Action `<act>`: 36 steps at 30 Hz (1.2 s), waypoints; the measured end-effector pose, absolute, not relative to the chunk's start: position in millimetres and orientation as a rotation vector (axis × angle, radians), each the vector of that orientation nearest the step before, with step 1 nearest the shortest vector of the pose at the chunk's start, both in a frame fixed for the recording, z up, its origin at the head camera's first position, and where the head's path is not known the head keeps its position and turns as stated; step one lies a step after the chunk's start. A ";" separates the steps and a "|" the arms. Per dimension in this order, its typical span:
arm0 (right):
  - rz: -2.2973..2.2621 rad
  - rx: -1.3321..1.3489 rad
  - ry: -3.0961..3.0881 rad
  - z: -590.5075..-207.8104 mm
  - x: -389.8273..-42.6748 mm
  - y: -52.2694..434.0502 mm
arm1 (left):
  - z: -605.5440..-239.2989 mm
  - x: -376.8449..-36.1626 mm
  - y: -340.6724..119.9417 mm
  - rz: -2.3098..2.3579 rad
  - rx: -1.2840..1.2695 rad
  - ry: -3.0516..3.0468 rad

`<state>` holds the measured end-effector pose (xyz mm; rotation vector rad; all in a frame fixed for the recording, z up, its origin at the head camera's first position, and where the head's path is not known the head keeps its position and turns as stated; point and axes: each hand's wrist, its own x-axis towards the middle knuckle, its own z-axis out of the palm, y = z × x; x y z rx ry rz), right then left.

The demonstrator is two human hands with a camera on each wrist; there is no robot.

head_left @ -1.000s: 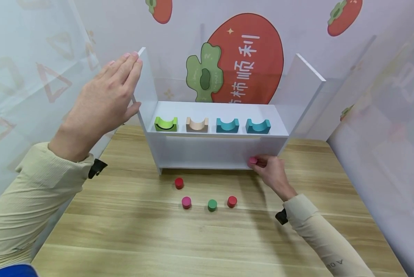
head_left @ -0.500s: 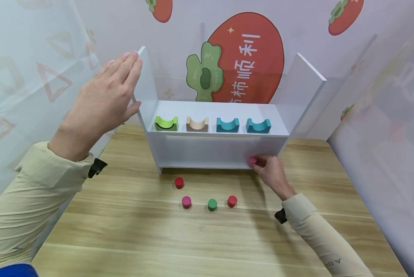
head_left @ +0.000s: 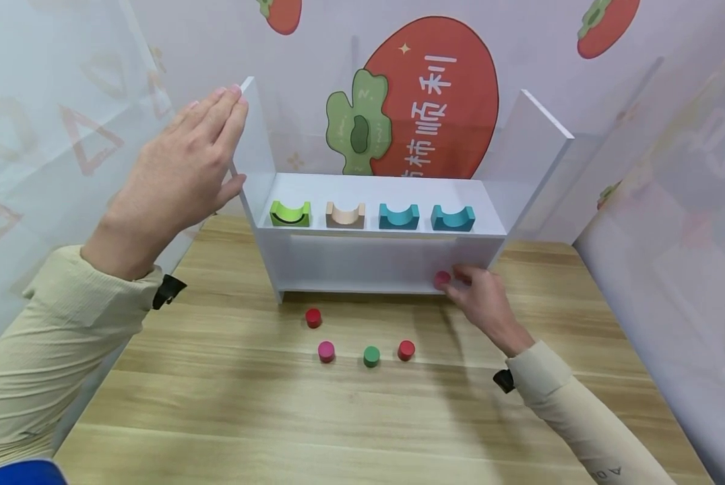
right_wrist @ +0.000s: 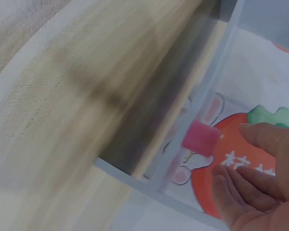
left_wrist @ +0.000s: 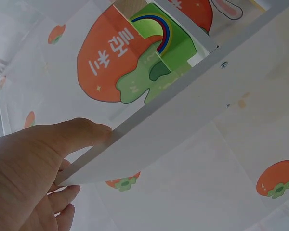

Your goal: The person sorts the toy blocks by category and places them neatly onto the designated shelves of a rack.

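Now | L hand (head_left: 177,172) flat on shelf (head_left: 374,232) side | R hand (head_left: 480,303) loose beside pink cyl (head_left: 441,279)

The table (head_left: 229,404) is pale wood with a visible grain and a matt finish; the shelf unit (head_left: 374,232) looks like smooth white laminated board; the small cylinders (head_left: 371,356) and arch blocks (head_left: 345,215) look like painted wood, evenly matt

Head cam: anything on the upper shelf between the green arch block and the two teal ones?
Yes. One beige wooden arch block sits between the green arch block and the nearer teal arch block on the white shelf, apart from both. The head view shows it.
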<state>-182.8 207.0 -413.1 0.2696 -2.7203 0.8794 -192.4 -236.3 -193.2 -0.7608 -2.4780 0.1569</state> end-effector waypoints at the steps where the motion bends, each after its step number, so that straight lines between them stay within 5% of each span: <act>1: 0.878 0.284 -2.725 -410.3 -180.4 206.9 | -193.0 -192.4 -236.4 0.155 -0.762 -2.474; 21: 1.148 0.719 -2.990 -438.4 -131.4 189.5 | -193.1 -193.3 -235.4 0.149 -0.765 -2.487; 36: 1.305 0.688 -2.929 -477.6 -121.6 179.8 | -192.9 -194.4 -236.3 0.147 -0.755 -2.469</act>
